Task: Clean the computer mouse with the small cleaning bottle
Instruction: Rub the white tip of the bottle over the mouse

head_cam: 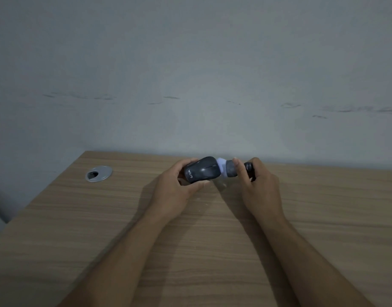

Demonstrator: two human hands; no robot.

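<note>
While the left hand [179, 185] grips the computer mouse [201, 170] above the worktop [102, 218], the right hand [260, 185], clutching the small cleaning bottle [231, 169], should press its pale tip lightly, steadily against the mouse's front.

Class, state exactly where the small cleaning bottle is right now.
In the head view, the small cleaning bottle is held in the right hand, right of centre above the desk's far edge, its pale tip against the mouse.

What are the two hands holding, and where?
Left hand grips the dark grey computer mouse by its sides; right hand holds the small dark cleaning bottle around its body.
</note>
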